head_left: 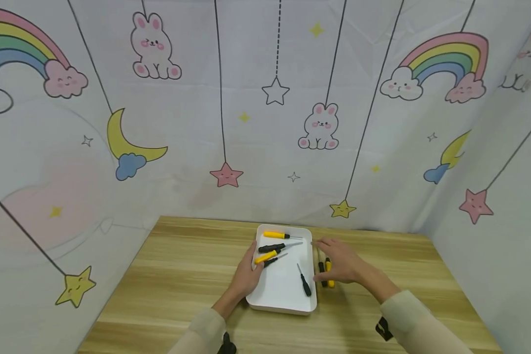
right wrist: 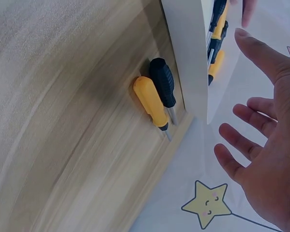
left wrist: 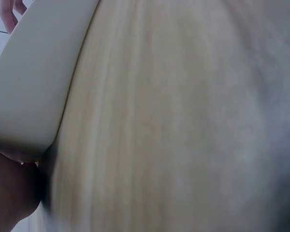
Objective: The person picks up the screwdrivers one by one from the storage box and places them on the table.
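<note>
A white tray (head_left: 283, 307) lies lengthwise on the table, and my left hand (head_left: 246, 276) grips its left side, thumb over the rim. In the tray's upper part are several screwdrivers, among them a yellow one (head_left: 274, 235) and a black one (head_left: 270, 248). A small black screwdriver (head_left: 306, 286) lies apart at the lower right inside. My right hand (head_left: 342, 260) hovers by the right rim with fingers spread, holding nothing. Beside the tray, under that hand, a yellow screwdriver (right wrist: 151, 102) and a black screwdriver (right wrist: 163, 83) lie side by side on the wood.
The wooden table (head_left: 172, 275) ends at a white cloth backdrop (head_left: 256, 142) printed with rabbits, stars and rainbows. The cloth also runs down both sides. A dark strap piece (head_left: 384, 328) hangs under the right sleeve.
</note>
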`<state>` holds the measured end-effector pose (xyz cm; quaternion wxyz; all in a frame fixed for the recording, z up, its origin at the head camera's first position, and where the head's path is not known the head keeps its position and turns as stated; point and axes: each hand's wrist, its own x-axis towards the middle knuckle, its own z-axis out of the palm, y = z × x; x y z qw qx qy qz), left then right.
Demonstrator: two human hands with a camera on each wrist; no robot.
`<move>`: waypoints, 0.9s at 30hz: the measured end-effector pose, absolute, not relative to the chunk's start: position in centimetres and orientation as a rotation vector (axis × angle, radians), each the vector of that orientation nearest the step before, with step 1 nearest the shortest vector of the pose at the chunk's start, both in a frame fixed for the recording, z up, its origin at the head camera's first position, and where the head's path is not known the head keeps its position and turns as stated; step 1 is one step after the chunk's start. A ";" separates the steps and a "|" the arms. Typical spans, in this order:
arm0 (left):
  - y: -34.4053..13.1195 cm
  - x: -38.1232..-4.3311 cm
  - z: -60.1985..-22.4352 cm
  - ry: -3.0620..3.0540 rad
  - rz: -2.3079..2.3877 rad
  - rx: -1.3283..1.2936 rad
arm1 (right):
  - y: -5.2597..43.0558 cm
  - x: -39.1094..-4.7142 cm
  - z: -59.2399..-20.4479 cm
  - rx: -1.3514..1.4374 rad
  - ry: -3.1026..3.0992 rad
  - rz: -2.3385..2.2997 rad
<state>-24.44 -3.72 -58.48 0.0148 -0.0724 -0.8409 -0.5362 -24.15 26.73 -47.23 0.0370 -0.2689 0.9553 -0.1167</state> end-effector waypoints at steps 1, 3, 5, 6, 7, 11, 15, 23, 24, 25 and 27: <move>-3.7 -24.4 -58.5 -2.615 -1.672 -0.224 | 26.6 -24.1 -47.2 -0.829 2.930 -0.365; -3.7 -24.5 -58.4 -2.610 -1.676 -0.221 | 26.4 -24.1 -47.2 -0.839 2.923 -0.369; -3.7 -24.5 -58.4 -2.607 -1.676 -0.220 | 26.2 -24.0 -47.2 -0.846 2.918 -0.367; -3.7 -24.5 -58.3 -2.605 -1.680 -0.221 | 26.0 -24.0 -47.2 -0.850 2.916 -0.367; -3.7 -24.5 -58.3 -2.606 -1.680 -0.220 | 25.9 -23.9 -47.2 -0.848 2.912 -0.369; -3.7 -24.6 -58.4 -2.611 -1.682 -0.216 | 25.4 -23.7 -47.2 -0.839 2.900 -0.375; -3.7 -24.6 -58.5 -2.620 -1.671 -0.212 | 25.0 -23.6 -47.3 -0.836 2.894 -0.362; -3.7 -24.4 -58.5 -2.620 -1.676 -0.203 | 24.5 -23.5 -47.4 -0.854 2.889 -0.352; -3.7 -24.4 -58.5 -2.617 -1.676 -0.204 | 24.5 -23.4 -47.4 -0.856 2.885 -0.356; -3.7 -24.4 -58.5 -2.617 -1.677 -0.203 | 24.4 -23.4 -47.4 -0.862 2.882 -0.365; -3.7 -24.4 -58.5 -2.618 -1.675 -0.203 | 24.4 -23.3 -47.5 -0.857 2.875 -0.368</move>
